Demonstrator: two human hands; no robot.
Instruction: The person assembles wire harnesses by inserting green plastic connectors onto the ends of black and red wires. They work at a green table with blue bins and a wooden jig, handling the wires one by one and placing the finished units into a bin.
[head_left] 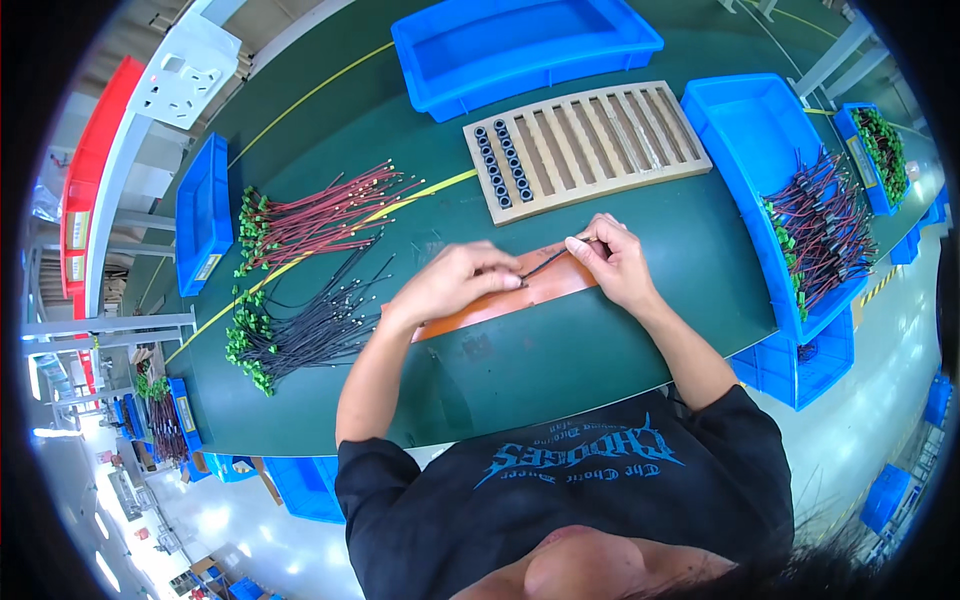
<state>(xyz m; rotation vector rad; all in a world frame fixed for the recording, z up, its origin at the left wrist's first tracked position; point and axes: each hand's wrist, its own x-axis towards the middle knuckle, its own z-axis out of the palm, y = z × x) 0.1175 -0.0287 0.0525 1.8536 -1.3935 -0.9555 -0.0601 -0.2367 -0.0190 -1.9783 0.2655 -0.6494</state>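
A short stretch of black wire [545,265] runs slantwise between my two hands, above an orange mat [560,286] on the green table. My left hand [455,284] is closed, thumb and fingertips pinching the wire's lower left end. With thumb against curled fingers, my right hand [614,264] grips its upper right end; whatever else sits inside those fingers is hidden. Left of my left hand lie a bundle of black wires [310,330] and, farther back, a bundle of red wires [320,212], both with green connectors. Beyond my hands stands a slotted wooden rack [590,145] with two rows of black round parts [503,160].
A blue bin [520,60] stands at the back. On the right, another blue bin [740,130] holds red and black wire assemblies [825,225]. A small blue tray [204,215] is tipped up at the left, near a white socket box [187,75] on a post.
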